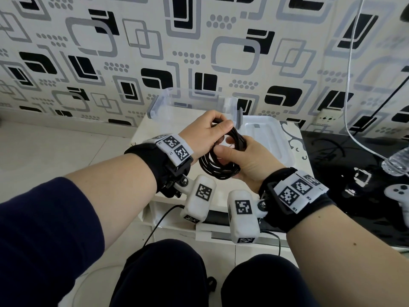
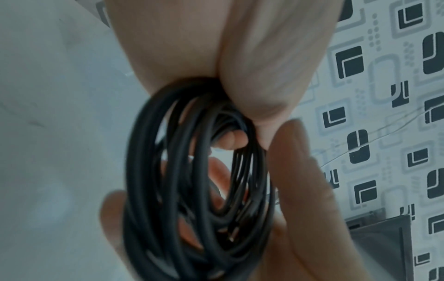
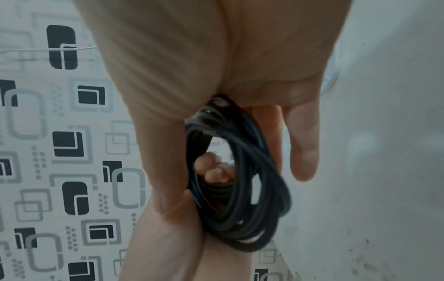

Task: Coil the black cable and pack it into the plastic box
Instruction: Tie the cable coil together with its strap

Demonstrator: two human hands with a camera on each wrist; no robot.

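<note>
Patterned wallpaper with black and grey squares covers the wall behind a small white table (image 1: 296, 138). On the far side of the table sits the clear plastic box (image 1: 170, 103), open, with its lid (image 1: 267, 134) lying flat just to the right of it.

Both hands hold the black cable (image 1: 218, 160) up in the air, near the box but not in it. The left hand (image 1: 203, 131) has its fingers (image 2: 259, 79) curled tight around the far top of the loops. The right hand (image 1: 250, 160) pinches the near right side, with one finger sticking out straight.

The cable looks all wound into a round bundle, so the coiling seems nearly done. Putting it in the box is still left, and closing the lid may be too.

Only the head view shows the box and lid. The wrist views show the loops up close, and the left one shows a small metal plug end (image 2: 234, 234) tucked among them.
</note>
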